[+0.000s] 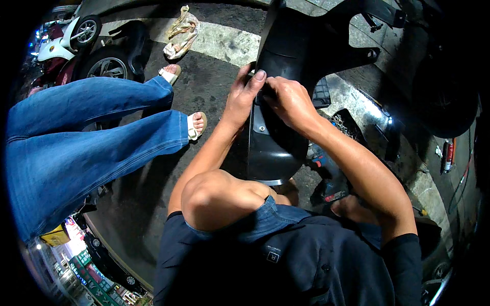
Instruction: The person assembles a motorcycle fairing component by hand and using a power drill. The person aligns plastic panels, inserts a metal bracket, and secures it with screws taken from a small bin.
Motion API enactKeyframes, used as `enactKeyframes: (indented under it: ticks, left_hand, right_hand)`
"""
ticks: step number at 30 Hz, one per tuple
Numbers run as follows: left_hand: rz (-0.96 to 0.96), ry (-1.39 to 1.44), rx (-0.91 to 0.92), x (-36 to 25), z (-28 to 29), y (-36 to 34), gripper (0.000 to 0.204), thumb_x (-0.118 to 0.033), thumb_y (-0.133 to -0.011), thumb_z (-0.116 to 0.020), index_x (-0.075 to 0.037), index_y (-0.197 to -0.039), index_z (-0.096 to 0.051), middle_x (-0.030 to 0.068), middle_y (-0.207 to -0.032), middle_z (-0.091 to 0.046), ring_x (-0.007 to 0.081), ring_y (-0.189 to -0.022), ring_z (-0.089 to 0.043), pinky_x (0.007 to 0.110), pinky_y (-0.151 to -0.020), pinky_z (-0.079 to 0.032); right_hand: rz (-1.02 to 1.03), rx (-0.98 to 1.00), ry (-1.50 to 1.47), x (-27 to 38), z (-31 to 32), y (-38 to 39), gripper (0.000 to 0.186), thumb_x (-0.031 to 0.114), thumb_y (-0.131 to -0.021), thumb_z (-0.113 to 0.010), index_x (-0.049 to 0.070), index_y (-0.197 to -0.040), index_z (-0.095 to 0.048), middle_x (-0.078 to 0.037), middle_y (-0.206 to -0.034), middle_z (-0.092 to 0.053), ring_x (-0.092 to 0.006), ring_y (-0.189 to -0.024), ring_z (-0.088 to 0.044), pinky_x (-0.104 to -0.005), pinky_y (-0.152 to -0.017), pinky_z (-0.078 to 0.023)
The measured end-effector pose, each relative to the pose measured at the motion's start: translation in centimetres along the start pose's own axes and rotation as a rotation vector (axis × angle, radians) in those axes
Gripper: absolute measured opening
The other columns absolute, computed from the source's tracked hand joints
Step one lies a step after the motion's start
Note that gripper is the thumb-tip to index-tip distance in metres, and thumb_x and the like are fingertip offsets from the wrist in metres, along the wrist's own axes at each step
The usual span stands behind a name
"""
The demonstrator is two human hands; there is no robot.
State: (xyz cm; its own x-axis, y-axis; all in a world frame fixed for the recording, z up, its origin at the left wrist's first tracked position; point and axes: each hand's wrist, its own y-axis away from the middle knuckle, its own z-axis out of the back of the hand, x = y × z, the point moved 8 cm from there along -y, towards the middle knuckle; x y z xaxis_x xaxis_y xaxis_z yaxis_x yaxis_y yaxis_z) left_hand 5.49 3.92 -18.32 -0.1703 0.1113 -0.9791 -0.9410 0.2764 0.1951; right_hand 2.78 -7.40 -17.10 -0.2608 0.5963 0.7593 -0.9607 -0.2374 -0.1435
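A long black plastic scooter fender (pixel 283 43) lies in front of me, its rounded lower end close to my bent knee. My left hand (pixel 238 104) grips the fender's left edge, thumb on top and fingers curled behind it. Just beside that thumb, my right hand (pixel 294 102) is closed in a pinch against the fender's surface. Whatever its fingertips hold is hidden. Below the hands, a small bolt head (pixel 262 128) shows on the black plastic. The fender's far end has forked arms with holes.
A person in wide blue jeans (pixel 102 148) and sandals stands at left, near scooters and a wheel (pixel 107 67). A crumpled plastic bag (pixel 182 33) lies beyond. At right are a power drill (pixel 326 171), a tray of small hardware (pixel 347 125), a lit lamp (pixel 390 121) and a red can (pixel 449 154).
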Motion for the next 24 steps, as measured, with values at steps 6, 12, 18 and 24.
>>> enactKeyframes:
  ticks: [6, 12, 18, 24]
  left_hand:
    - [-0.010, -0.005, 0.012, 0.3, -0.1, 0.0, 0.067, -0.046, -0.091, -0.061, 0.006, -0.129, -0.046, 0.0120, -0.116, -0.056, 0.0181, -0.108, -0.050, 0.030, -0.096, -0.038]
    - [-0.042, 0.002, -0.021, -0.1, -0.4, 0.0, 0.065, -0.046, -0.091, -0.061, 0.007, -0.128, -0.047, 0.0119, -0.116, -0.056, 0.0179, -0.107, -0.050, 0.030, -0.096, -0.038]
    - [-0.027, 0.016, -0.007, -0.1, -0.6, -0.1, 0.065, -0.047, -0.091, -0.061, 0.006, -0.127, -0.048, 0.0110, -0.113, -0.057, 0.0166, -0.104, -0.051, 0.029, -0.094, -0.039]
    - [-0.040, -0.049, -0.014, -0.2, -0.7, -0.1, 0.063, -0.048, -0.091, -0.061, 0.004, -0.125, -0.050, 0.0105, -0.111, -0.057, 0.0156, -0.103, -0.051, 0.028, -0.093, -0.040]
  right_hand:
    - [-0.004, 0.029, 0.012, 0.0, -0.4, 0.3, 0.023, -0.001, -0.073, -0.064, -0.002, -0.095, -0.059, -0.021, -0.087, -0.061, -0.0397, -0.085, -0.062, -0.0471, -0.074, -0.051]
    - [0.048, 0.026, 0.025, 0.6, 0.2, 0.3, 0.016, -0.001, -0.074, -0.062, -0.003, -0.090, -0.058, -0.020, -0.084, -0.060, -0.0392, -0.084, -0.062, -0.0471, -0.073, -0.051]
    - [0.109, 0.004, 0.118, 0.7, 0.5, 0.3, 0.010, 0.001, -0.077, -0.058, -0.002, -0.087, -0.057, -0.019, -0.082, -0.060, -0.0389, -0.080, -0.062, -0.0466, -0.069, -0.051]
    - [0.118, 0.017, 0.216, 0.4, 0.1, 0.1, 0.009, 0.004, -0.077, -0.059, 0.000, -0.085, -0.058, -0.017, -0.080, -0.060, -0.0371, -0.078, -0.064, -0.0459, -0.067, -0.052]
